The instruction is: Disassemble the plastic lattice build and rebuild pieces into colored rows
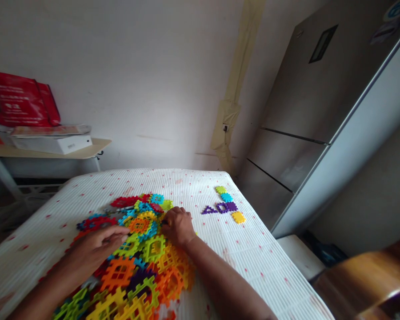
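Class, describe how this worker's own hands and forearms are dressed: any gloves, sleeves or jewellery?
The left hand and right hand are gloveless. Both forearms, left forearm and right forearm, are bare, with no sleeve, watch or bracelet showing. Rings can't be made out.

The one camera here sits on the person's head, behind and above the left hand (102, 240) and right hand (179, 226), looking forward and down, near the table (242, 249) beneath them, taking in the wall (146, 75) beyond

Both hands (179, 226) at heaped colourful notched pieces (117, 273) on a tablecloth (253, 262)
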A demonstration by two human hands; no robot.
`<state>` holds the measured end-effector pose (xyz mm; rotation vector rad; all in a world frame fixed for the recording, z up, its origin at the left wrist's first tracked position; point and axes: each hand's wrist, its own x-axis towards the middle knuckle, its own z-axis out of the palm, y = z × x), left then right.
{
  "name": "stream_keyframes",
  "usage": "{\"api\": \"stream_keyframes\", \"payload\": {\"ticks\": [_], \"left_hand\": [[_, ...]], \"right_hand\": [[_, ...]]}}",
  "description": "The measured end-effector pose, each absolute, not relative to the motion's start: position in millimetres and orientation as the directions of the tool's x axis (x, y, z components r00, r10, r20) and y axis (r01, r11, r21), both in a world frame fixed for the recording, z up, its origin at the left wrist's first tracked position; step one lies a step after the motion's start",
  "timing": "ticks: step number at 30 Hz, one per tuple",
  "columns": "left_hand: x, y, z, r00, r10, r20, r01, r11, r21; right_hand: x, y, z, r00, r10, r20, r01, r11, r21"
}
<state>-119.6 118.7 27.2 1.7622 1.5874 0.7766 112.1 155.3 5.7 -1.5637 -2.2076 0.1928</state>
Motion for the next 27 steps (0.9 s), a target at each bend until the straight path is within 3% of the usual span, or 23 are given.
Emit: {"api": "stream_keyframes", "payload": {"ticks": [3,6,8,10,14,21,25,27], "left_hand": [[-119,119,29,0.111,0.994,0.004,0.619,-0.072,0.782],[-120,119,28,0.118,0.993,0.006,0.628,-0.079,0.774],[-120,119,26,0.111,0.994,0.020,0.632,-0.086,0.770],[-121,119,25,0.101,0.994,0.042,0.632,-0.096,0.769],[-119,117,27,0.088,0.994,0.066,0.633,-0.107,0.767],[-119,116,30,0.083,0.995,0.060,0.623,-0.099,0.776],[-119,117,27,0.100,0.994,0.037,0.629,-0.092,0.772],[-120,118,26,0.107,0.994,0.027,0.638,-0.089,0.765]], "right_hand": [[114,158,7,-0.177,0.924,0.338,0.688,0.362,-0.629],[119,166,8,-0.081,0.957,0.279,0.262,0.291,-0.920],[124,173,8,-0.088,0.980,0.177,-0.019,0.176,-0.984],[132,180,7,-0.081,0.993,0.086,-0.147,0.073,-0.986],[153,190,0,0.055,0.998,-0.015,-0.031,-0.014,-0.999],[179,197,-14,0.230,0.971,0.064,0.308,-0.010,-0.951],[180,190,-10,0.217,0.959,0.181,0.550,0.033,-0.835],[179,186,-5,0.130,0.953,0.272,0.758,0.081,-0.648]]}}
